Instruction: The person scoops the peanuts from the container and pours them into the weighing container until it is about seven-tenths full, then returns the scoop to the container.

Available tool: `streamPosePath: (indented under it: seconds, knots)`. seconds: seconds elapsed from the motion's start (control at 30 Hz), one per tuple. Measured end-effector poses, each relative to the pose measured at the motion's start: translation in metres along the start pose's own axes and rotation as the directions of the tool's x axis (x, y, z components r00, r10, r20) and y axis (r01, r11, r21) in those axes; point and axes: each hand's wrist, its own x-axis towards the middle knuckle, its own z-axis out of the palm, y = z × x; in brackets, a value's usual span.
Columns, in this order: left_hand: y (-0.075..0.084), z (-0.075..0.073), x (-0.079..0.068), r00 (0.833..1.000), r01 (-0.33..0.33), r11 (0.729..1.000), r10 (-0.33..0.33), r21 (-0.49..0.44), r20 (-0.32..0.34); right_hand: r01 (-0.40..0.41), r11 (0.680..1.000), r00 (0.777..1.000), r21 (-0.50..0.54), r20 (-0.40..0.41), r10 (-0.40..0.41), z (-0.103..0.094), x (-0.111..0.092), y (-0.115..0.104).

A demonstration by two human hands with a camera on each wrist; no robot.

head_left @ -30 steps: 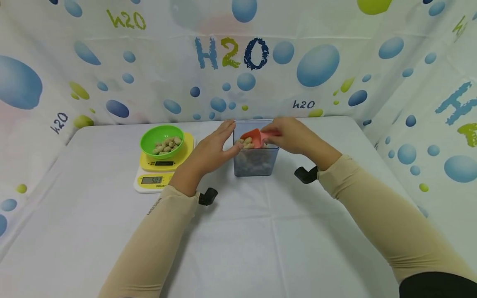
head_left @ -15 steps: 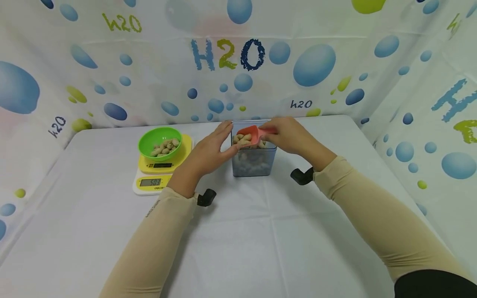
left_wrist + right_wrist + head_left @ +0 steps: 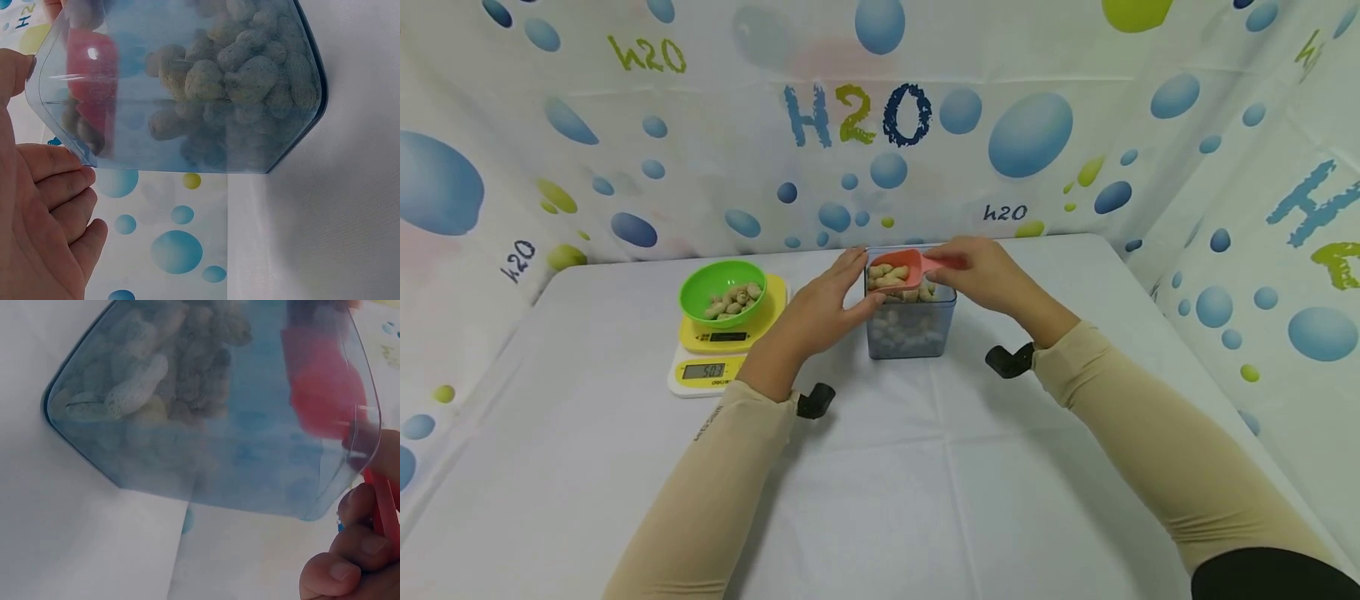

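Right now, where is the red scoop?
In the head view, the red scoop is in the right hand, at the mouth of the clear container, right of the green bowl.

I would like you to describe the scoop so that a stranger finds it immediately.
On the white table, towards the far edge, stands a clear bluish container. At its open top, the right hand grips a scoop loaded with peanuts. The scoop's red colour distinguishes it from the bluish container and pale peanuts.

The left arm (image 3: 700, 487) is hiding a corner of the scale (image 3: 694, 337). The right hand (image 3: 981, 273) is covering part of the scoop (image 3: 916, 268). Both wrist views are cutting off the box (image 3: 133, 140).
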Motion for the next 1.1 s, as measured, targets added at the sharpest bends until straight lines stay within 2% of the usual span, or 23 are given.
streamPosePath:
  seconds: [0.27,0.9,1.1]
  knots:
    - [-0.002,-0.002,-0.003,1.0,0.014,1.0,-0.014,-0.008,-0.002,-0.027,0.992,0.999,0.125,0.024,0.024,-0.006,-0.004,0.011]
    - [-0.004,0.004,-0.007,1.0,-0.009,0.999,0.008,-0.046,-0.029,-0.085,0.978,0.996,0.189,0.009,0.085,-0.013,-0.006,0.016]
    - [-0.009,-0.009,-0.015,0.998,0.026,0.999,-0.027,-0.02,-0.057,-0.055,0.98,0.998,0.194,-0.018,0.059,-0.018,-0.004,0.01]
